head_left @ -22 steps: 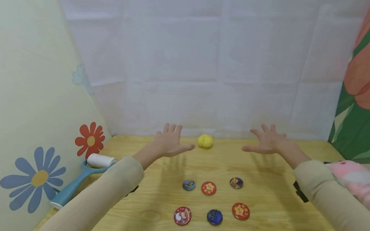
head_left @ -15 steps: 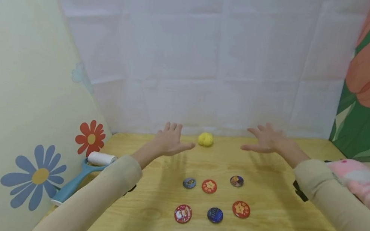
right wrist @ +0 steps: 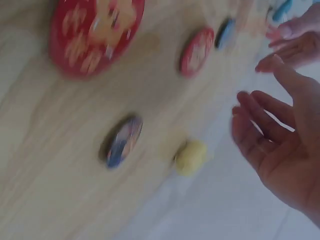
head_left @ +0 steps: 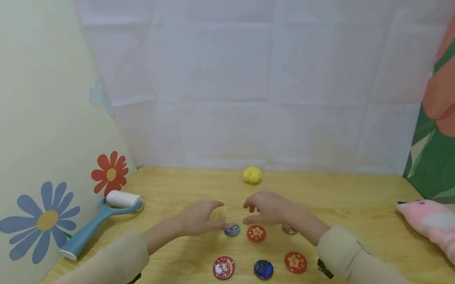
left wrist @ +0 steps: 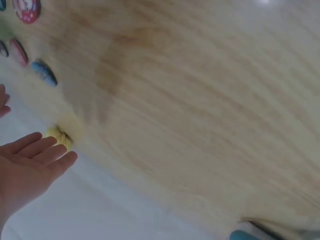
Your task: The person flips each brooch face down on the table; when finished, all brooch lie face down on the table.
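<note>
Toward the near edge of the desk point(head_left: 351, 196) lie a red badge with a white figure point(head_left: 224, 268), a dark blue badge point(head_left: 263, 269) and a red star badge point(head_left: 295, 262). Behind these are a light blue badge point(head_left: 232, 230), a second star badge point(head_left: 256, 233) and a partly hidden dark badge point(head_left: 289, 230). Around this row, the left hand point(head_left: 198, 218) and right hand point(head_left: 273, 208) have loose fingers, which grasp nothing. A lint roller point(head_left: 86, 232) lies at the left edge, a pink plush toy point(head_left: 443, 227) at the right, a yellow ball point(head_left: 252, 175) near the far edge.

Perhaps it is a home playroom: flowers point(head_left: 47, 220) decorate the wall point(head_left: 20, 92) at eight o'clock, a plush point(head_left: 443, 225) lies at four.
</note>
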`<state>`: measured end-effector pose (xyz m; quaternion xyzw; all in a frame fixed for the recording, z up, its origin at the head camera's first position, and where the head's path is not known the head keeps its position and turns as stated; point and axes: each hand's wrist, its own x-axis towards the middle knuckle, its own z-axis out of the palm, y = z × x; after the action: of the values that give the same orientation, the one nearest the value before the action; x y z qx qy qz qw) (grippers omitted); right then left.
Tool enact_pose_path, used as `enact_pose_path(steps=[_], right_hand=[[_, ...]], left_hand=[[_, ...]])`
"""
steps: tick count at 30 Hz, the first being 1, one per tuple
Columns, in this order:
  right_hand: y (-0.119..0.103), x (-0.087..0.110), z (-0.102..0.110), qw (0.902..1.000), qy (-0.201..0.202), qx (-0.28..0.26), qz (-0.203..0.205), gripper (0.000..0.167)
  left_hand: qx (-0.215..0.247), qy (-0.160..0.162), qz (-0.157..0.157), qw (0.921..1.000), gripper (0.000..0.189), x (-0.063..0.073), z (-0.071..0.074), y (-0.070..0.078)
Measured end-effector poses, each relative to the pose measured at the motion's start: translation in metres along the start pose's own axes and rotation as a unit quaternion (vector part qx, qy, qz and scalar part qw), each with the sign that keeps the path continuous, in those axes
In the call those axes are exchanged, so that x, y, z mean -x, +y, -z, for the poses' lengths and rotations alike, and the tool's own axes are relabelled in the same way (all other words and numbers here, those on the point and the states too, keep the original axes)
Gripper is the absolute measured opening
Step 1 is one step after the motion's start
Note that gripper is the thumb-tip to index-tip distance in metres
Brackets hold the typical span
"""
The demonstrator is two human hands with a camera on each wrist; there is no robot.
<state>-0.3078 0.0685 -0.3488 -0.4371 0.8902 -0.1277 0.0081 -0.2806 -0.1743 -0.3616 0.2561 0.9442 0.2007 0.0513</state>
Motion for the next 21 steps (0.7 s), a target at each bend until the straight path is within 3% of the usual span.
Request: enact_pose_path(steps=[8,13,16,21], right_hand=[[-0.021,-0.018,-0.029,0.9957,-0.043,0.068,-0.045,0.058],[-0.017,-0.014,-0.038,0.9947,-0.05,0.089,-0.009,0.043],[-0.014,-0.011,-0.044,0.9957,-0.051,0.076,0.008,0.033],[-0.015,-0.011,-0.051,0.9966,-0.038,0.073,-0.005,0.043]], left_hand=[[-0.006,-0.003,-0.036,0.9993,0.063,0.015,-0.017,-0.011],[-0.001,0.008,-0.074,0.9973,0.035,0.017,-0.028,-0.012],[-0.005,0.005,-0.079,0.9969,0.031,0.019,-0.035,-0.014],[-0.039,0.022,-0.071,0.9965,0.033,0.019,-0.041,-0.016]])
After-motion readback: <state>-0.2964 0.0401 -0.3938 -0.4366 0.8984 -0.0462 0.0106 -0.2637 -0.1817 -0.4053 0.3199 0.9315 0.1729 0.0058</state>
